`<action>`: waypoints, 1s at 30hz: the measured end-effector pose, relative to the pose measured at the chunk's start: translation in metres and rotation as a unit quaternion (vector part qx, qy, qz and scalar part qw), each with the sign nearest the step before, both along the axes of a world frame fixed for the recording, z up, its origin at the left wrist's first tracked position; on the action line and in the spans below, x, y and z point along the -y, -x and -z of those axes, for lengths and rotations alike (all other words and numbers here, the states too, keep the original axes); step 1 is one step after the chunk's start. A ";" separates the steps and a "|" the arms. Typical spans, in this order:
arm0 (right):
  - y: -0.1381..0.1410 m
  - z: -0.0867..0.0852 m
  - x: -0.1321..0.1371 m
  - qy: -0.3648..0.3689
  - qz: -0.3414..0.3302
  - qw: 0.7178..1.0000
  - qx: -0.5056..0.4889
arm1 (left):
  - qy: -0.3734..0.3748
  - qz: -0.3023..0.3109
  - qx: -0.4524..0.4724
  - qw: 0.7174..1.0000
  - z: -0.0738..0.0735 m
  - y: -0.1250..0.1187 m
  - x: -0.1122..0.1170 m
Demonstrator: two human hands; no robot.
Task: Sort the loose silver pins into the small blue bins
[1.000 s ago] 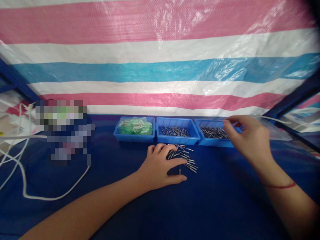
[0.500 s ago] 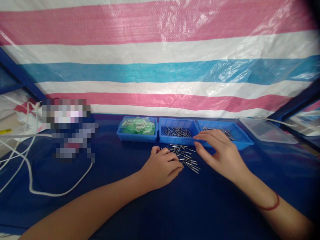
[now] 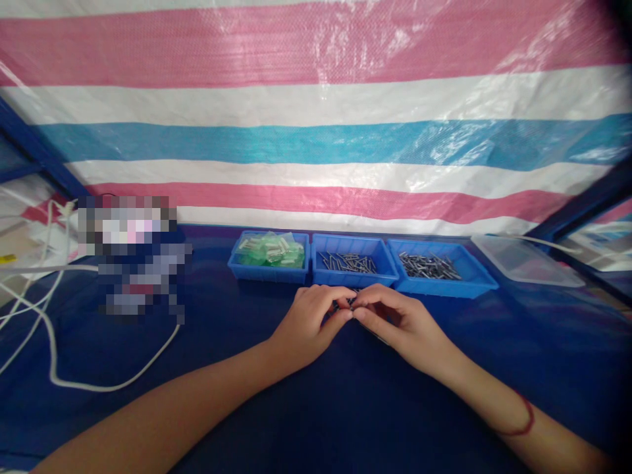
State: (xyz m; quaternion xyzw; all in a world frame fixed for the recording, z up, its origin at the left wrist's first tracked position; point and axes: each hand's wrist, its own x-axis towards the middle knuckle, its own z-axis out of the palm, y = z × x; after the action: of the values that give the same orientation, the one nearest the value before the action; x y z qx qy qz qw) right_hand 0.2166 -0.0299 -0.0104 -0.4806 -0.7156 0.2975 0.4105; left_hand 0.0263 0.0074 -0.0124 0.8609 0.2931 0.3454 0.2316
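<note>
My left hand (image 3: 309, 322) and my right hand (image 3: 399, 319) meet fingertip to fingertip over a loose pile of small metal pins (image 3: 348, 303) on the dark blue table. Both hands are curled, their fingers pinched together over the pins and hiding most of the pile. What each pinch holds is too small to name. Just behind them stand three blue bins in a row: the left bin (image 3: 269, 270) holds green plastic parts, the middle bin (image 3: 353, 271) and the right bin (image 3: 444, 280) hold metal pins.
A clear plastic lid or tray (image 3: 526, 266) lies at the right of the bins. White cables (image 3: 54, 368) loop over the table's left side beside a blurred-out object (image 3: 133, 257). A striped pink, white and blue tarp (image 3: 316, 118) closes off the back.
My right hand came back from the right bin to the loose pins in front of the middle bin. My left hand curled its fingers; both hands now meet over the pile.
</note>
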 end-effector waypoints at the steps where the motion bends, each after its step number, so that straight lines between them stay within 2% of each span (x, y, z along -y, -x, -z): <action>1: 0.001 0.000 0.001 0.004 0.000 1.000 -0.011 | -0.001 0.001 0.008 1.000 0.000 0.000 0.000; 9: 0.000 -0.004 0.003 -0.023 0.025 0.999 -0.019 | -0.014 -0.009 0.011 1.000 -0.002 -0.002 0.002; 15: -0.001 -0.006 0.003 -0.038 0.033 0.999 -0.015 | -0.029 0.009 -0.007 1.000 0.001 -0.003 -0.001; 30: 0.000 -0.008 0.003 -0.049 0.042 0.998 -0.001 | 0.016 0.004 0.048 0.999 0.003 -0.002 -0.004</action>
State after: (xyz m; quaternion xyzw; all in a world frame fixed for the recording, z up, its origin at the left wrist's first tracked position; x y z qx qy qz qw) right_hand 0.2169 -0.0334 -0.0025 -0.4891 -0.7078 0.2454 0.4467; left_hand 0.0282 0.0114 -0.0157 0.8407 0.2836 0.3806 0.2609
